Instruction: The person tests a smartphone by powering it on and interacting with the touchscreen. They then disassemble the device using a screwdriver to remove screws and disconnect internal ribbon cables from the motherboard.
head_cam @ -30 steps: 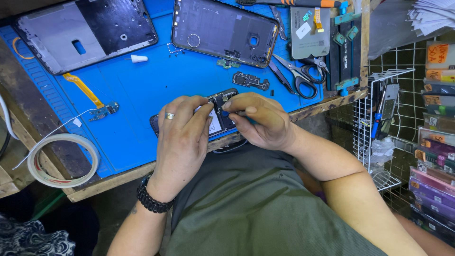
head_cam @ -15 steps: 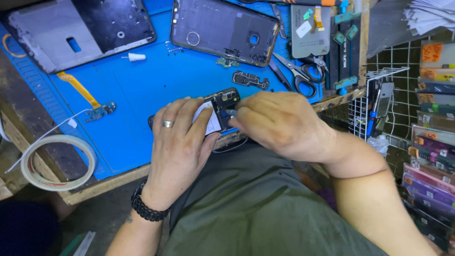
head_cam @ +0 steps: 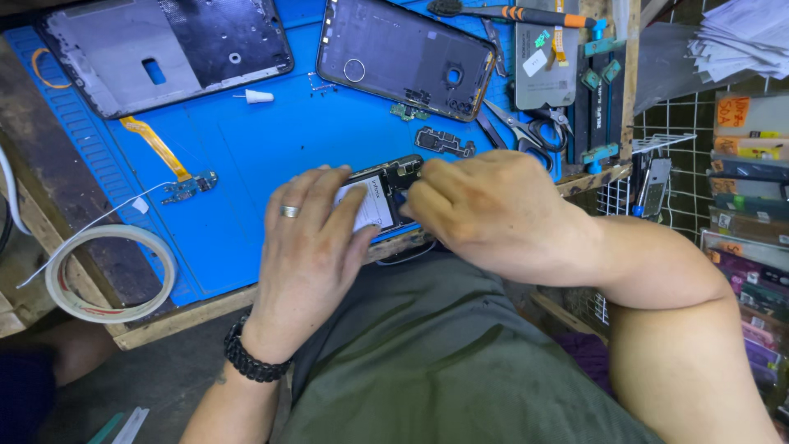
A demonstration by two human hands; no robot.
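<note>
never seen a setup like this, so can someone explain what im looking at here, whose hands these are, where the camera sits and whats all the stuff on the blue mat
There is no machine here: these are a person's two bare hands, seen from a camera worn on their head that looks down over a workbench.

The left hand, with a ring and a dark braided wristband, steadies a small opened dark phone body at the near edge of the blue rubber work mat. The right hand has its fingers pressed on the phone's top end; whether they pinch a tool is hidden.

Farther back on the mat lie a dark phone back cover, a large grey and black screen frame, an orange flat ribbon cable, a small white cone-shaped tip, steel scissors and an orange-handled screwdriver. A pale roll of tape lies at the left, off the mat.
</note>
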